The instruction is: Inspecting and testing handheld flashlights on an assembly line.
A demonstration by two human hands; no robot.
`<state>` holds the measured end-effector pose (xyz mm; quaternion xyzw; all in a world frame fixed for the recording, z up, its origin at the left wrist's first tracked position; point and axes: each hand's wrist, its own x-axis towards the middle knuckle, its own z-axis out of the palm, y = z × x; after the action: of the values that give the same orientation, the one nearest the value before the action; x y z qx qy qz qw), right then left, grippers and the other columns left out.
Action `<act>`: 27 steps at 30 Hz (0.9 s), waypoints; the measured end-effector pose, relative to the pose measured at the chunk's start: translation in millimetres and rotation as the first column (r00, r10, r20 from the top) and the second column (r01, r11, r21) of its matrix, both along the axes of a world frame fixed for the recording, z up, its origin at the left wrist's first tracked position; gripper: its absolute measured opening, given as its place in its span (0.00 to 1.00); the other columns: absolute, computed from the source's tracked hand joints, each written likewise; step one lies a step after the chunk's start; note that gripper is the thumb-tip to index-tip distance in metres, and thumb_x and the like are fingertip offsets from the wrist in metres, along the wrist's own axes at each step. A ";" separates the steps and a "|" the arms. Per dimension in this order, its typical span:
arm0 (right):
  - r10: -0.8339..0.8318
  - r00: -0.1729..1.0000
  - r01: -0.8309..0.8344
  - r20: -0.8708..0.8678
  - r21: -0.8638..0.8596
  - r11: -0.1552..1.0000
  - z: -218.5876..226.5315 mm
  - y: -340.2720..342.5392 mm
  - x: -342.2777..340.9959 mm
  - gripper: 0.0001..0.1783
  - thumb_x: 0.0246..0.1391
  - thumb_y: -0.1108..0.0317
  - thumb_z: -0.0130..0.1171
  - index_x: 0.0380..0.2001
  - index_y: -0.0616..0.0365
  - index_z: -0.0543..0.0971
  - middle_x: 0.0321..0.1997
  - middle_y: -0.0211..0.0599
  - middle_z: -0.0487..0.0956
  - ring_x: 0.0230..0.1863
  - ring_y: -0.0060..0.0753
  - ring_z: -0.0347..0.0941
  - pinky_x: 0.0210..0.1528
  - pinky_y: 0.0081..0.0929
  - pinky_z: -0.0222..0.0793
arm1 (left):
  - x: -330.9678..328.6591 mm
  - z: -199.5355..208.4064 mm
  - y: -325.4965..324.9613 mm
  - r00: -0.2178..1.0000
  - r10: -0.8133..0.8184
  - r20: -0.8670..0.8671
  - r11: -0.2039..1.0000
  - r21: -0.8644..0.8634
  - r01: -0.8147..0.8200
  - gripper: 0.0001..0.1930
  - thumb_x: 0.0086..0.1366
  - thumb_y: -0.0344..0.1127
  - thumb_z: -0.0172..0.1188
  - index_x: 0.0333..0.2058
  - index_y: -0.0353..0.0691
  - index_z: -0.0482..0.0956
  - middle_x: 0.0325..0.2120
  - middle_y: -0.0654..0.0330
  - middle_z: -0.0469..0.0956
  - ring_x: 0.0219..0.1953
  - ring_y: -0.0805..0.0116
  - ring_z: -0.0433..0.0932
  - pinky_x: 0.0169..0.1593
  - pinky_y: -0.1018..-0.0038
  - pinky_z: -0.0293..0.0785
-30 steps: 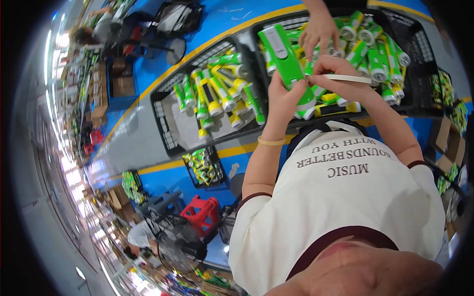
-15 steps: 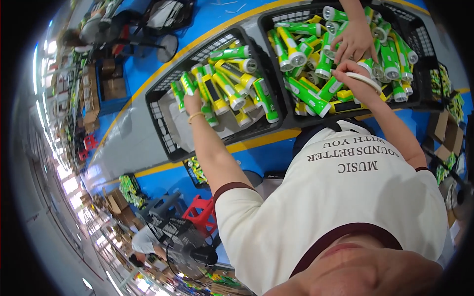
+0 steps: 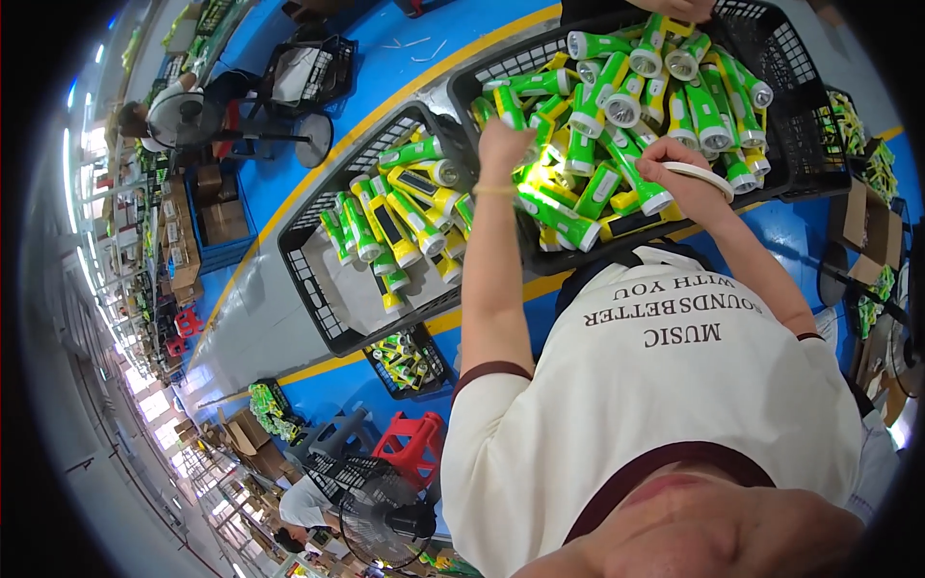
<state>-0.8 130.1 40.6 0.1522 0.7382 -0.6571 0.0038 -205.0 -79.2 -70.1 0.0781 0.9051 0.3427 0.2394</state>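
Likely factory, assembly wkshop type. Black crates point(image 3: 831, 144) heaped w/ near-identical green-yellow flashlights point(image 3: 626, 101), bulk qty; smaller crate point(image 3: 421, 388) w/ more by left crate's near edge. Blue floor point(image 3: 371, 29), yellow line point(image 3: 506, 32) past crates' far edges. Pedestal fan point(image 3: 376, 525), red plastic stool point(image 3: 409, 445), cardbd boxes point(image 3: 252, 435), co-worker point(image 3: 306, 505) in bkgd, strip lights point(image 3: 69, 144) far L.

a red stool point(image 3: 416, 424) stands on blue floor point(image 3: 385, 75).
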 end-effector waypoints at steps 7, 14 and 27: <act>0.117 0.993 -0.118 -0.022 -0.352 0.929 19.4 14.4 1.8 0.08 0.52 0.64 0.55 0.28 0.58 0.72 0.24 0.25 0.71 0.27 0.14 0.65 0.32 0.15 0.61 | 131.6 103.6 36.6 0.863 -0.058 0.502 0.246 0.845 -0.475 0.19 0.57 0.27 0.45 0.49 0.35 0.62 0.39 0.55 0.71 0.39 0.61 0.74 0.42 0.64 0.73; 0.274 0.955 -0.295 -0.113 -0.449 0.843 47.1 7.6 -1.5 0.10 0.53 0.62 0.55 0.29 0.58 0.71 0.27 0.27 0.72 0.30 0.16 0.65 0.30 0.15 0.58 | 169.0 135.4 50.6 0.961 0.044 0.272 0.336 0.902 -0.271 0.23 0.64 0.42 0.39 0.55 0.37 0.56 0.46 0.56 0.67 0.46 0.64 0.70 0.47 0.70 0.68; 0.297 0.936 -0.247 -0.189 0.249 0.936 76.0 -10.4 -11.5 0.12 0.48 0.63 0.58 0.22 0.60 0.70 0.22 0.30 0.68 0.24 0.20 0.63 0.25 0.19 0.58 | 182.4 135.3 45.3 0.987 0.154 0.050 0.333 0.938 -0.099 0.22 0.64 0.34 0.46 0.54 0.33 0.55 0.45 0.58 0.67 0.45 0.70 0.68 0.49 0.75 0.65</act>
<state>-12.2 119.7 116.6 -0.0275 0.8165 -0.5766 -0.0047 -22.6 -34.0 65.1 0.1387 0.5544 0.8142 0.1024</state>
